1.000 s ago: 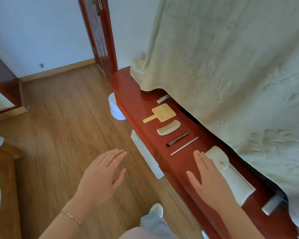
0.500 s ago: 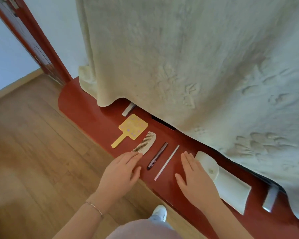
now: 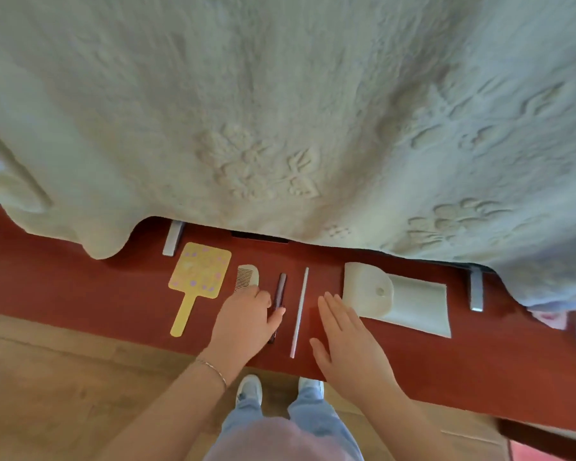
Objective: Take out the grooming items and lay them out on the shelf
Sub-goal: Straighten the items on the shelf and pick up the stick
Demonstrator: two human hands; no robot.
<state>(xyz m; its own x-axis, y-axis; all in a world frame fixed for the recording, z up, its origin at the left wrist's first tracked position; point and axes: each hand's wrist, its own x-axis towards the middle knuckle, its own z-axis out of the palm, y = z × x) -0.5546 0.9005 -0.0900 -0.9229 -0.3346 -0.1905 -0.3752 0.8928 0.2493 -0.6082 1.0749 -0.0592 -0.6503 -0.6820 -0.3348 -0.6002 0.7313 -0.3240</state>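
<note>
On the red wooden shelf lie a yellow hand mirror, a white comb, a dark slim stick, a thin white stick and a white pouch with its flap open. My left hand sits over the comb's near end with its fingers curled down, and its thumb lies across the dark stick. I cannot see whether it grips either one. My right hand rests flat and open on the shelf between the white stick and the pouch, holding nothing.
A cream embossed blanket hangs over the back of the shelf and hides what is behind it. Two grey brackets stick out from under it. Wooden floor and my feet lie below the shelf's front edge.
The view has swung to face the shelf squarely. My left hand has moved forward onto the comb and curled its fingers. My right hand stays flat beside the pouch.
</note>
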